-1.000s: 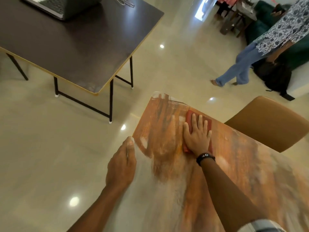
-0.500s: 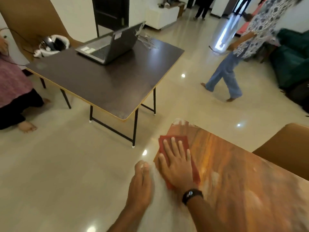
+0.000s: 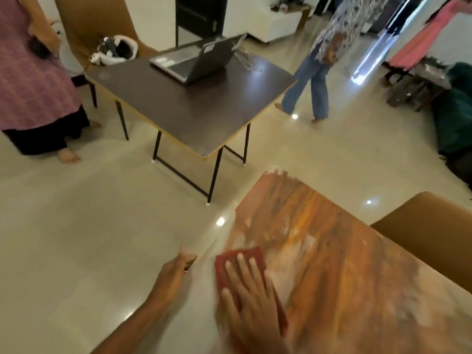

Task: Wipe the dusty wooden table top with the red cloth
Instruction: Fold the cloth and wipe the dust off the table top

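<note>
Our right hand [image 3: 251,295] lies flat with fingers spread on the red cloth [image 3: 238,261], pressing it to the table [image 3: 344,264] so it drags dust. Our left hand [image 3: 176,270], loosely curled and holding nothing, sits at the table's edge just left of the cloth, probably for bracing. Ahead and right of the hands the top is open, pale dust patches remaining.

A laptop [image 3: 194,61] (lid open) sits on a dark table [image 3: 194,108].
</note>
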The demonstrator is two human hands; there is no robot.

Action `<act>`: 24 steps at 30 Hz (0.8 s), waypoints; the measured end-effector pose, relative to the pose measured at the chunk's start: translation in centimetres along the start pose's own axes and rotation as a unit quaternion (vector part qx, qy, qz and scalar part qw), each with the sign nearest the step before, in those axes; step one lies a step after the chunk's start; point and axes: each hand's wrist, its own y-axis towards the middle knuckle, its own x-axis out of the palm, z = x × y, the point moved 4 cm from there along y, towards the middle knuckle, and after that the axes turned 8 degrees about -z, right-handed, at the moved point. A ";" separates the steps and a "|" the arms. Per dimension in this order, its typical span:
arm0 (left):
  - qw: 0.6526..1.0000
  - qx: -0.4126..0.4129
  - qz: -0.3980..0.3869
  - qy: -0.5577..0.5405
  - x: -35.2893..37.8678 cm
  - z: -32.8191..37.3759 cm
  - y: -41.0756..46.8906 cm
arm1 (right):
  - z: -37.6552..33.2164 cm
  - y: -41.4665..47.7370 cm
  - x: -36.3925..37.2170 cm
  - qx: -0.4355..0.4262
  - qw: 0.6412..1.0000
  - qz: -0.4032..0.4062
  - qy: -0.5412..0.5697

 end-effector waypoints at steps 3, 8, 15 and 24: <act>1.000 0.007 0.004 0.014 -1.2 -0.9 -2.0 | 3.8 5.1 -1.3 0.076 0.997 -0.025 -0.004; 0.999 0.004 0.000 0.039 -2.8 -2.4 -4.5 | 6.5 9.8 -1.0 0.144 0.985 -0.090 0.016; 0.999 -0.018 -0.025 0.021 -4.5 -4.2 -6.1 | -0.8 4.7 0.5 0.107 0.991 -0.085 0.016; 0.993 -0.085 -0.050 -0.058 -8.7 -6.9 -7.8 | -18.2 -10.3 4.9 -0.026 0.992 -0.116 0.029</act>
